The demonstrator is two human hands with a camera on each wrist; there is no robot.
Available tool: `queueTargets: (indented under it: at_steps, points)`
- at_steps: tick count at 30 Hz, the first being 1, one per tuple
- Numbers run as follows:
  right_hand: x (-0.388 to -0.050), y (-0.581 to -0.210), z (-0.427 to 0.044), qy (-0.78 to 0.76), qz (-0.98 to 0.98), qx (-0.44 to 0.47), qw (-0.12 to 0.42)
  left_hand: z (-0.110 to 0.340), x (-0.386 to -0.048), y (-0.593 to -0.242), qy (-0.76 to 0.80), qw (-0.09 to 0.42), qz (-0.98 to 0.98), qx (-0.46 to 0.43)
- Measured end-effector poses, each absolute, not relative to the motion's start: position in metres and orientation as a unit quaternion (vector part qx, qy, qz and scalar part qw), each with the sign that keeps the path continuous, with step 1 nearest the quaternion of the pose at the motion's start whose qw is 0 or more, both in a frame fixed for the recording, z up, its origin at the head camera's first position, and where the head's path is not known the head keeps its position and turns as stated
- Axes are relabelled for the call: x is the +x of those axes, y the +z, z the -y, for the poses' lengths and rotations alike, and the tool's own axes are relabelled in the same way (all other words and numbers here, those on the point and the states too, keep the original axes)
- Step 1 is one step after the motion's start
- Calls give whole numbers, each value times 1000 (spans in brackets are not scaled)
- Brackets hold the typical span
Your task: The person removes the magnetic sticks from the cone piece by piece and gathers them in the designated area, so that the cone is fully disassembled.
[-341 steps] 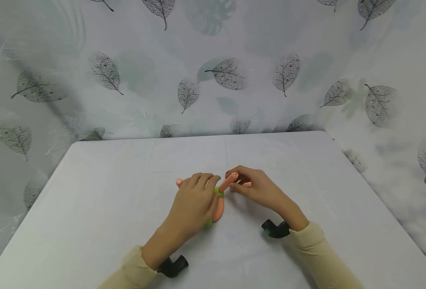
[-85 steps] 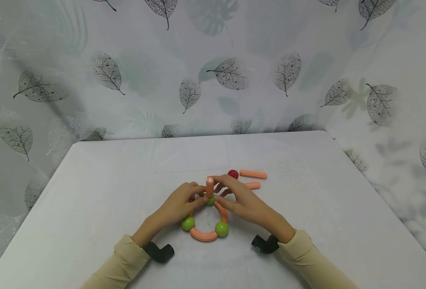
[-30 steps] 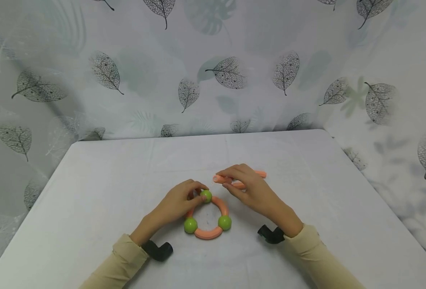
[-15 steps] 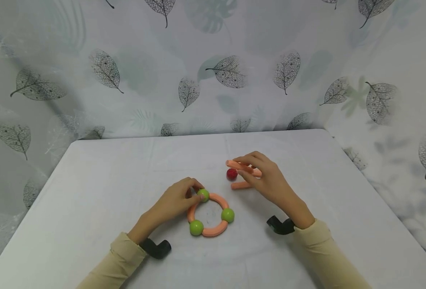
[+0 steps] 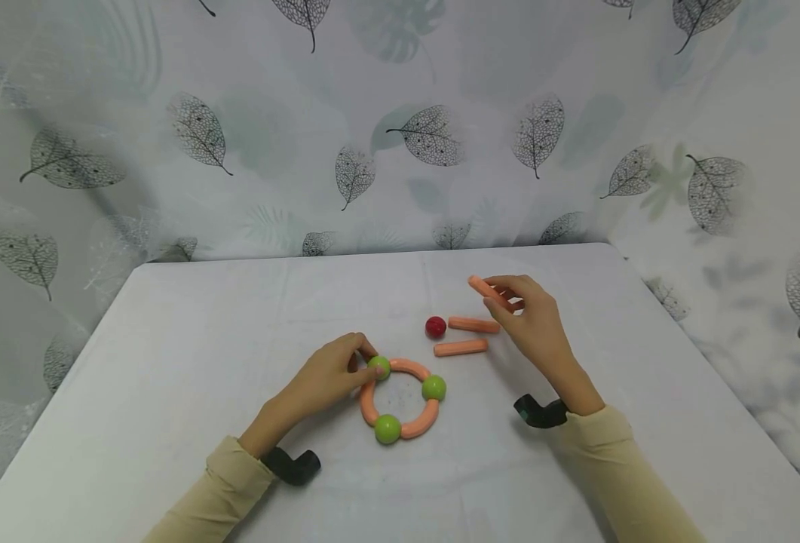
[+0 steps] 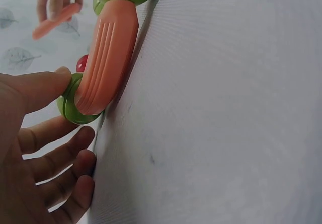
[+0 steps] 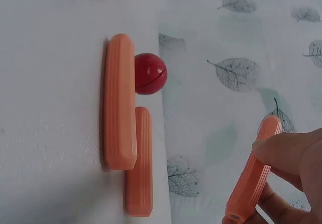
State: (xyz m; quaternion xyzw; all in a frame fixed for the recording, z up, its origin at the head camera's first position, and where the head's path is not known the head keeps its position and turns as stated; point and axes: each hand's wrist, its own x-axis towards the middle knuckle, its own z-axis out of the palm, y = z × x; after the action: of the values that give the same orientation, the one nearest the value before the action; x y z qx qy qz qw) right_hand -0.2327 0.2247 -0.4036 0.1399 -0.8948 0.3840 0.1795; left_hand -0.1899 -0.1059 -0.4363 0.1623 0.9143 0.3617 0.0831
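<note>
No text, labels, brands, numbers or signs can be read in any of the three views.

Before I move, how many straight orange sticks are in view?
3: one stick in the right hand, a second stick beside the red ball, and a third stick closer to the ring. None looks hidden.
</note>
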Motion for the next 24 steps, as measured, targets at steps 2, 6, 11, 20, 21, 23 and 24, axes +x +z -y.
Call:
queueTargets:
  at_steps: [2, 6, 11, 20, 21, 23, 24]
  points:
    - [-235, -407, -229, 386, 897, 119, 178, 106, -190, -436, 362, 83, -915, 161]
    - [-240, -415, -236, 386, 903, 88, 167, 106, -190, -436, 361, 87, -915, 160]
    - [-242, -423, -243, 381, 913, 53, 134, 107, -191, -436, 362, 92, -913, 163]
    - [-244, -427, -250, 357, 933, 11, 47, 110, -194, -438, 368, 107, -907, 171]
    - [-245, -428, -251, 356, 934, 8, 42, 111, -194, -438, 369, 109, -907, 174]
    - [-245, -430, -252, 352, 935, 1, 33, 111, -195, -439, 370, 113, -905, 178]
    - [-246, -431, -253, 350, 936, -3, 29, 112, -196, -439, 371, 114, -904, 181]
